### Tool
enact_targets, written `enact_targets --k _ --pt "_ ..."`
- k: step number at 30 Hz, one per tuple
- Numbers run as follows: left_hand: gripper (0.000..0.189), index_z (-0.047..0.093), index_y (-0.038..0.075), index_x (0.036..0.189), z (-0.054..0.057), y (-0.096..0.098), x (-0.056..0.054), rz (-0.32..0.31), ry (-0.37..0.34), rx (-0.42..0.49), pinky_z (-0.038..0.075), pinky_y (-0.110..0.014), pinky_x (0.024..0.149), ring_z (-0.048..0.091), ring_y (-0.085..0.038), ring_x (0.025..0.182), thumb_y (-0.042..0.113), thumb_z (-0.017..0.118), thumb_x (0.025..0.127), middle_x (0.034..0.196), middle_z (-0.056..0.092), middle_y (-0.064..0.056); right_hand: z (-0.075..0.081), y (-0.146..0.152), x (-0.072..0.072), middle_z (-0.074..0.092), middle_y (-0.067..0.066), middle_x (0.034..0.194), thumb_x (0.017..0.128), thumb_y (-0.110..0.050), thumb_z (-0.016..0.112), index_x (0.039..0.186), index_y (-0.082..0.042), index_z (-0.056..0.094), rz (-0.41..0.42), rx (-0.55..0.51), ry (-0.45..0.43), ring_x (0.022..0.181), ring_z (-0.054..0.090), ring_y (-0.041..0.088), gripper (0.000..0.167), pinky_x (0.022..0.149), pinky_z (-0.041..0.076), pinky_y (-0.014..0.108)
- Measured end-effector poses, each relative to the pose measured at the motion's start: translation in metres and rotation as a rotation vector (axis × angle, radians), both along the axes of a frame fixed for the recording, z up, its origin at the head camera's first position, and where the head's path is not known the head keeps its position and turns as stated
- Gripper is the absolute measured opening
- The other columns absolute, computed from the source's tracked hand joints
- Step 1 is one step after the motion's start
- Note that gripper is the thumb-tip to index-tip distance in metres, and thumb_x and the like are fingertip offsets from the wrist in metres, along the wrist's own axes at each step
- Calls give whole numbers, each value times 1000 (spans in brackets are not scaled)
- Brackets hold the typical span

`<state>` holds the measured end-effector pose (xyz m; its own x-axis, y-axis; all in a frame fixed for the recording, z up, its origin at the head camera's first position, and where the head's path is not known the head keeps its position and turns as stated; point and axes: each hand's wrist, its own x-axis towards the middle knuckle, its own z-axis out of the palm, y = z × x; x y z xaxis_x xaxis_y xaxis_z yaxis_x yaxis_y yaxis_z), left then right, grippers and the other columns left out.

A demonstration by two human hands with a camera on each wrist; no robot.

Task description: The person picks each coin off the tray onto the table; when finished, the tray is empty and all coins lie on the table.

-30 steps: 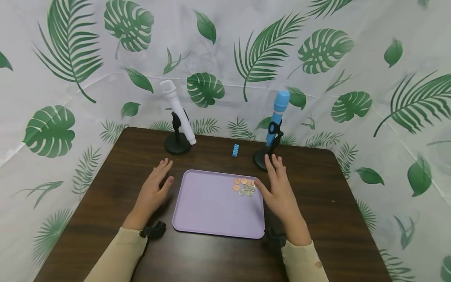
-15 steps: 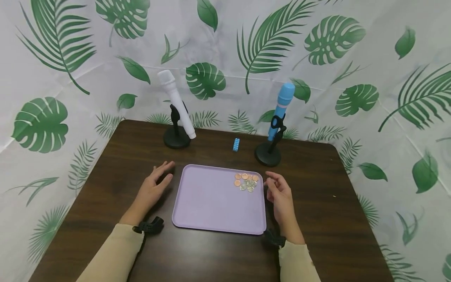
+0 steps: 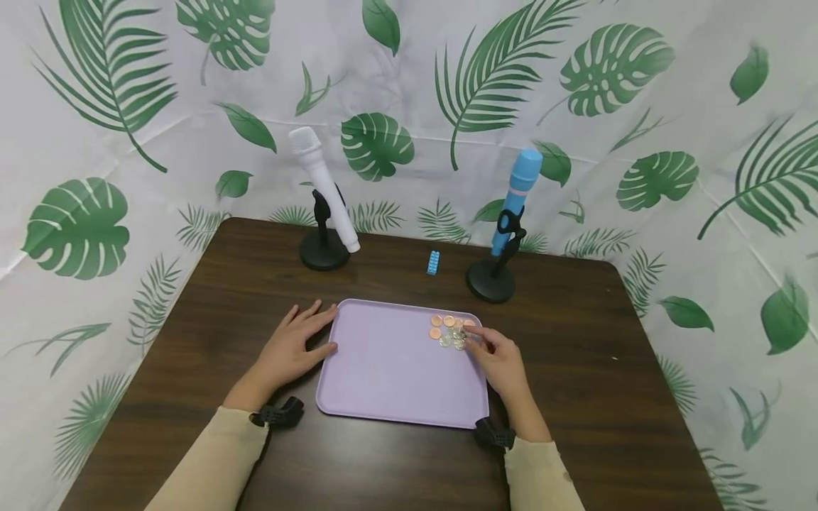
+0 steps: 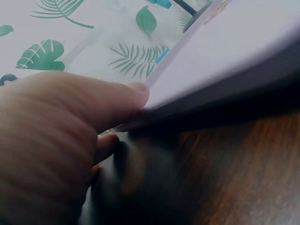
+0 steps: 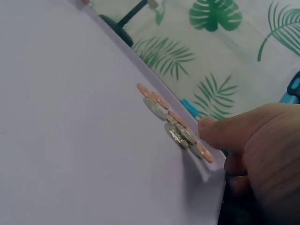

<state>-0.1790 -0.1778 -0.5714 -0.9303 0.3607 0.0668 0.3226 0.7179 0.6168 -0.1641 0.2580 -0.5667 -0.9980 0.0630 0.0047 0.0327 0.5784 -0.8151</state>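
A lilac tray [image 3: 396, 369] lies on the table, with several copper-coloured coins [image 3: 437, 321] and silver-coloured coins [image 3: 444, 341] grouped in its far right corner. My left hand [image 3: 290, 351] lies at the tray's left side, fingers spread, the thumb at the rim. In the left wrist view the thumb [image 4: 108, 98] meets the tray edge. From the right, my right hand [image 3: 501, 362] reaches over the rim, its thumb and index finger at the silver coins, slightly apart. The right wrist view has the thumb beside the coins [image 5: 176, 136]; the other fingers are partly hidden.
Behind the tray, a white microphone [image 3: 326, 188] leans in a black stand [image 3: 324, 250] at left. A blue microphone [image 3: 517, 191] is in another stand [image 3: 491, 282] at right. Between them lies a small blue studded block [image 3: 433, 262]. A leaf-print cloth hangs behind the dark table [image 3: 594, 397].
My right hand has come down and moved left over the rim to the coins. My left hand has lowered and shifted right against the tray. The head view has tilted slightly.
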Motion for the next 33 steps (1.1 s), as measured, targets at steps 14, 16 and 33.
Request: enact_targets --k 14,16,33 --pt "74 46 23 168 1 1 -5 5 -10 -22 6 -66 138 31 -34 168 43 74 102 172 48 -1 3 -10 3 49 2 74 95 -25 87 119 -26 83 3 186 38 64 46 19 25 55 35 29" --pt "74 45 23 168 1 1 -5 5 -13 -20 6 -66 138 31 -34 168 43 74 102 172 47 -1 3 -11 4 49 2 75 95 -25 87 118 -27 83 10 218 45 65 46 19 24 55 35 29" --pt "72 45 22 168 -2 2 -1 6 1 1 6 -67 138 31 -34 168 41 72 104 173 46 -1 10 -14 7 57 -1 76 100 -23 79 127 -33 80 99 322 31 65 52 17 29 55 39 31"
